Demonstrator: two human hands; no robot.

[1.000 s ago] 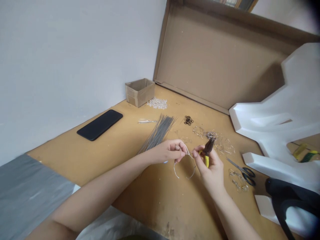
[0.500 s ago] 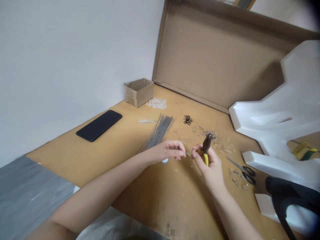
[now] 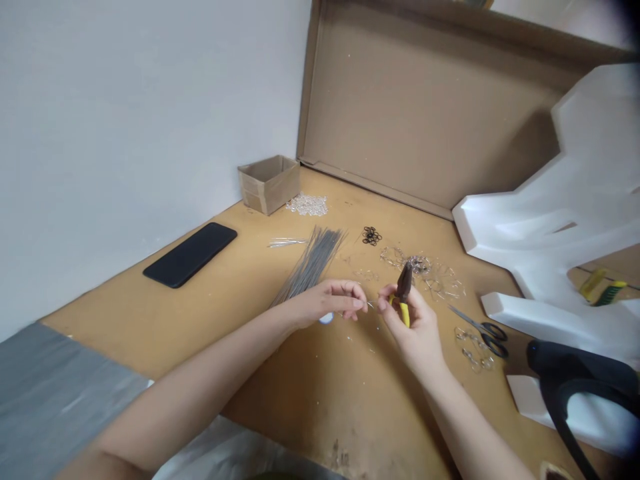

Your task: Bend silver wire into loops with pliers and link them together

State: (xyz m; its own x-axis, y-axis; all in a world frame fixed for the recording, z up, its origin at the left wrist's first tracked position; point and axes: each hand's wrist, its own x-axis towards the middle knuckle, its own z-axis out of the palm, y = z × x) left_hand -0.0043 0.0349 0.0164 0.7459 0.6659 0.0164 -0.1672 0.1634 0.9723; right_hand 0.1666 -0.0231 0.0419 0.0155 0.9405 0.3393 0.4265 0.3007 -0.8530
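My left hand [image 3: 327, 303] pinches a thin, barely visible wire [image 3: 369, 305] between its fingertips, over a tan work board [image 3: 310, 417]. My right hand [image 3: 413, 327] is shut on yellow-handled pliers [image 3: 404, 297], their dark jaws pointing up beside the wire. The two hands are close but apart. Behind my left hand lies a bundle of grey wire rods [image 3: 310, 267]. Beyond the pliers is a tangle of wire links [image 3: 420, 270]. The rest of the wire is too faint to follow.
Scissors [image 3: 480, 331] and more wire links [image 3: 470, 353] lie to the right. At the back are black rings [image 3: 371, 235], clear beads [image 3: 307, 205] and a small cardboard box [image 3: 269, 185]. A black phone [image 3: 190, 255] lies left. White foam [image 3: 565, 227] and a black handled object [image 3: 575, 370] stand right.
The wire loop seen below my hands a second ago has become hard to see. My hands have drawn closer together, and the pliers now stand more upright. The whole view has shifted slightly.
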